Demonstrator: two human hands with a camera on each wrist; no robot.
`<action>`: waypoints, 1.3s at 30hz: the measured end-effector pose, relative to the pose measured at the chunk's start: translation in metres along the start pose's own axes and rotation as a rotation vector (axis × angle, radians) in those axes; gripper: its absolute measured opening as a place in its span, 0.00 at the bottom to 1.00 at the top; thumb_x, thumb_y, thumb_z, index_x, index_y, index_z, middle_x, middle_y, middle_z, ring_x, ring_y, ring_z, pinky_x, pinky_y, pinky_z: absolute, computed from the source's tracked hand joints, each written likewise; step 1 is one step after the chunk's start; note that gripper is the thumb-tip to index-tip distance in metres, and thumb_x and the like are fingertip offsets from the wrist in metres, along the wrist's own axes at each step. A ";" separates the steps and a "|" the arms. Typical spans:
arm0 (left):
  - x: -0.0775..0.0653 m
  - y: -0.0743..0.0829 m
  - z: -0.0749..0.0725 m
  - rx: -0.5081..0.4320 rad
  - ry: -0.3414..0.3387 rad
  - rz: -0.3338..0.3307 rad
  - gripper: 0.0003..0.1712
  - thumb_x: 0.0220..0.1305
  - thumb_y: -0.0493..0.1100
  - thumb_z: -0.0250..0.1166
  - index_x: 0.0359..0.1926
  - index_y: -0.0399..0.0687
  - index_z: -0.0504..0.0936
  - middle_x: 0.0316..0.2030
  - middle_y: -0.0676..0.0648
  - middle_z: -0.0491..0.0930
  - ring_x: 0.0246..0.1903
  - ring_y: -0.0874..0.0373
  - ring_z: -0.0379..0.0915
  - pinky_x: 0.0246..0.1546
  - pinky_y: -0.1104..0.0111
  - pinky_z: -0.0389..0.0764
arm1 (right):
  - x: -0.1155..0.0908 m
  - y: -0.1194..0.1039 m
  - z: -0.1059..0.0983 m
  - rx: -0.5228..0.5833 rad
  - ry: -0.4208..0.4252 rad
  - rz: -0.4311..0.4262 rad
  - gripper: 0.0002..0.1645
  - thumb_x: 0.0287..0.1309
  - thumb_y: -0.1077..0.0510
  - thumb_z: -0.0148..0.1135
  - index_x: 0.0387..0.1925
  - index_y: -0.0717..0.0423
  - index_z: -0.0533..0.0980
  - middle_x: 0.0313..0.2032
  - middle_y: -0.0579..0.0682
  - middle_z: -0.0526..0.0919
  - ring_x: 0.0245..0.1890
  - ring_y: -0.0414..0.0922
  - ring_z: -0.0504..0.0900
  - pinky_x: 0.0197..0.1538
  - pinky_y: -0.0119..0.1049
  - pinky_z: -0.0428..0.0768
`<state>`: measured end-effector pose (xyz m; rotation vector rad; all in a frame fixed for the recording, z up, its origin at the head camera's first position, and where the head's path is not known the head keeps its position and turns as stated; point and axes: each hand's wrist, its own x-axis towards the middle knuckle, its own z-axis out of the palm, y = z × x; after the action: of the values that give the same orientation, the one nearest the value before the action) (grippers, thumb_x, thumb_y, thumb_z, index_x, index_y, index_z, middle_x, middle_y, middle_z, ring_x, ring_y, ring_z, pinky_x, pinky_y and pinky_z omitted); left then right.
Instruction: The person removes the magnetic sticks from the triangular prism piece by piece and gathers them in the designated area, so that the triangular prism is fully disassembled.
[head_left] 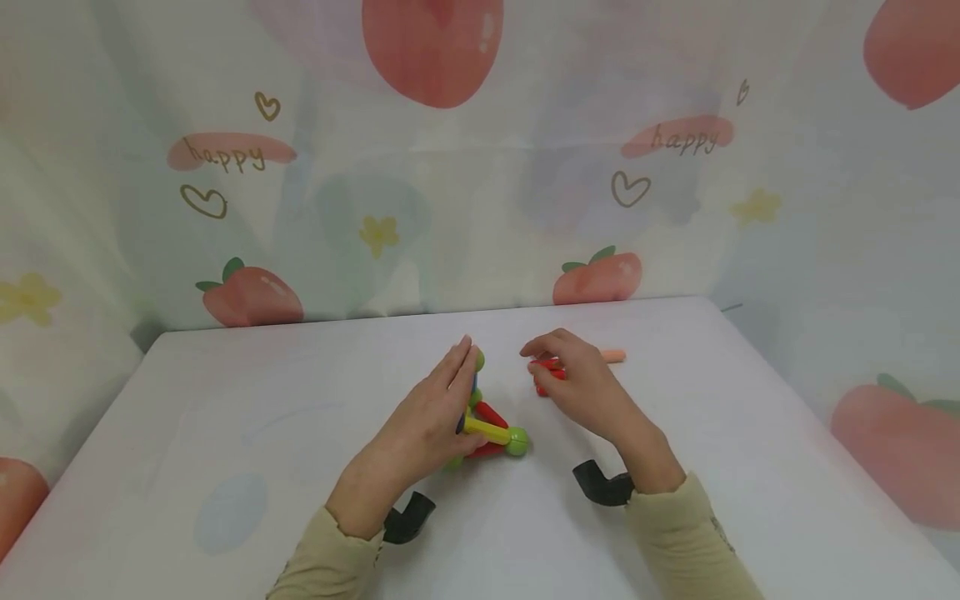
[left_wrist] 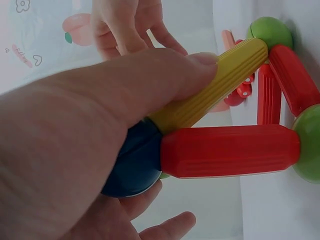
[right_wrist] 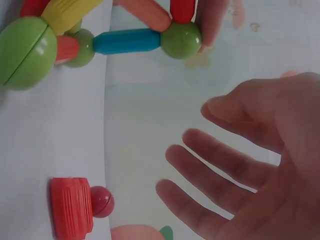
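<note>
A built frame of toy magnetic rods and balls stands on the table, with a yellow rod (head_left: pixel 487 430), red rods and green balls (head_left: pixel 517 441). My left hand (head_left: pixel 423 417) holds it from the left side, its thumb along the yellow rod and a dark blue ball (left_wrist: pixel 135 160) in the crook below. In the right wrist view a light blue rod (right_wrist: pixel 127 41) runs between two green balls. My right hand (head_left: pixel 588 387) hovers with parted, bent fingers and holds nothing. Beneath it lie loose red rods (head_left: pixel 551 385), with a red ball (right_wrist: pixel 102 201) beside one.
A peach-coloured rod (head_left: pixel 613 356) lies on the white table (head_left: pixel 300 467) just behind the right hand. Black curved pieces (head_left: pixel 408 518) sit at both wrists. A printed cloth (head_left: pixel 480 208) hangs at the table's back edge.
</note>
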<state>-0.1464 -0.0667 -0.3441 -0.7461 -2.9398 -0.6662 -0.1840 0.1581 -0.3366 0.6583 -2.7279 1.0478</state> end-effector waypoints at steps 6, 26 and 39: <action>0.000 0.000 0.000 -0.011 0.005 -0.001 0.64 0.50 0.46 0.79 0.78 0.41 0.47 0.79 0.45 0.44 0.77 0.51 0.48 0.71 0.58 0.65 | -0.004 -0.007 0.004 0.062 -0.217 -0.092 0.12 0.64 0.63 0.62 0.48 0.53 0.80 0.45 0.45 0.84 0.43 0.39 0.82 0.50 0.36 0.83; -0.003 -0.005 0.000 0.023 0.076 0.093 0.59 0.51 0.44 0.78 0.76 0.37 0.52 0.77 0.40 0.50 0.75 0.47 0.54 0.68 0.57 0.69 | -0.001 -0.018 0.030 0.014 -0.541 -0.181 0.16 0.62 0.62 0.66 0.52 0.54 0.81 0.39 0.41 0.85 0.37 0.36 0.79 0.44 0.29 0.82; -0.002 -0.002 0.000 0.081 0.055 0.033 0.36 0.73 0.44 0.50 0.77 0.39 0.52 0.79 0.44 0.47 0.76 0.52 0.51 0.71 0.59 0.64 | 0.001 -0.008 0.032 0.020 -0.547 -0.201 0.18 0.58 0.60 0.70 0.51 0.51 0.83 0.37 0.40 0.88 0.35 0.32 0.81 0.46 0.27 0.82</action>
<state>-0.1458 -0.0692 -0.3454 -0.7552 -2.8785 -0.5526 -0.1808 0.1308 -0.3554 1.3665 -2.9943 0.9579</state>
